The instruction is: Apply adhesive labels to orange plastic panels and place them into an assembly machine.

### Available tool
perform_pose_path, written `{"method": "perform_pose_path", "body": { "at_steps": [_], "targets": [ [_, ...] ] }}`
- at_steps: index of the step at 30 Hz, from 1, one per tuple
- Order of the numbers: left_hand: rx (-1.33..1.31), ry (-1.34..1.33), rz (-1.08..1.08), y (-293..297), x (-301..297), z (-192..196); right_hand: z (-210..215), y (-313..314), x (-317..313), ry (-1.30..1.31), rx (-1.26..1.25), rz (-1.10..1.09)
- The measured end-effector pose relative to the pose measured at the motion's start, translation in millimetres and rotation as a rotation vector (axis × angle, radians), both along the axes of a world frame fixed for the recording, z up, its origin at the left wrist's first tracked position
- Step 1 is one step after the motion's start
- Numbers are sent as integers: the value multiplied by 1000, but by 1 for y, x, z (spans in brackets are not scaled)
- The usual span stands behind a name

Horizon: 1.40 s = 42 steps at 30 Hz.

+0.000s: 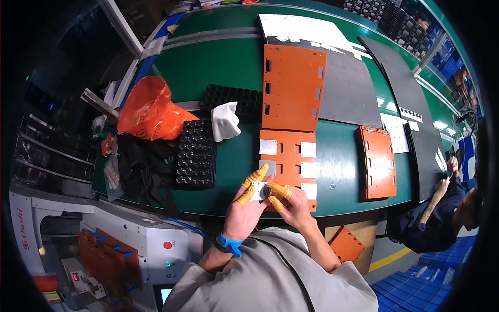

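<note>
With yellow finger cots on several fingers, my left hand (244,210) grips a small white square plate (258,191) by its edges. My right hand (291,203), also in yellow finger cots, pinches at the plate's right side, where a small dark round part (265,192) shows; fingers partly hide it. Both hands are over the near end of an orange fixture base (287,156). Several white plates (308,150) lie along both sides of that base. Its orange upper panel (294,86) extends beyond it, away from me.
Left on the green table (244,200) are black trays with round pockets (196,156), a crumpled white cloth (225,121) and an orange plastic bag (150,112). A second orange fixture (378,162) lies to the right. A co-worker (431,213) is at the far right, a machine (156,244) at lower left.
</note>
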<state>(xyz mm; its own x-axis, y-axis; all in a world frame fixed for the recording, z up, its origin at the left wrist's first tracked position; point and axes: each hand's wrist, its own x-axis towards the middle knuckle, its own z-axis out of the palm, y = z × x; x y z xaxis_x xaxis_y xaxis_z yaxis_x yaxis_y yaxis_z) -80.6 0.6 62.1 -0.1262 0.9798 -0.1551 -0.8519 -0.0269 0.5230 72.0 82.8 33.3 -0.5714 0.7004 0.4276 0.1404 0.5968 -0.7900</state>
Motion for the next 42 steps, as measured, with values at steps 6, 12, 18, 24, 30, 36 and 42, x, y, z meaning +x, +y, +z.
{"method": "perform_pose_path", "body": {
  "at_steps": [6,12,18,24,30,36,42],
  "targets": [
    [-6,59,0,2,4,2,8,-3,-3,-8,192,-31],
    [-21,140,3,4,9,4,12,-1,-2,-32,268,-42],
    [38,-4,-33,12,9,8,17,4,5,4,69,-46],
    [95,-51,-104,19,16,13,15,1,20,92,-315,-93],
    [113,-9,-192,20,21,0,5,-6,27,46,-394,-167],
    [154,68,-214,13,18,-13,7,-8,25,49,-262,-144],
    [177,213,-203,11,15,-7,11,-4,25,-36,35,-80]
  ]
}}
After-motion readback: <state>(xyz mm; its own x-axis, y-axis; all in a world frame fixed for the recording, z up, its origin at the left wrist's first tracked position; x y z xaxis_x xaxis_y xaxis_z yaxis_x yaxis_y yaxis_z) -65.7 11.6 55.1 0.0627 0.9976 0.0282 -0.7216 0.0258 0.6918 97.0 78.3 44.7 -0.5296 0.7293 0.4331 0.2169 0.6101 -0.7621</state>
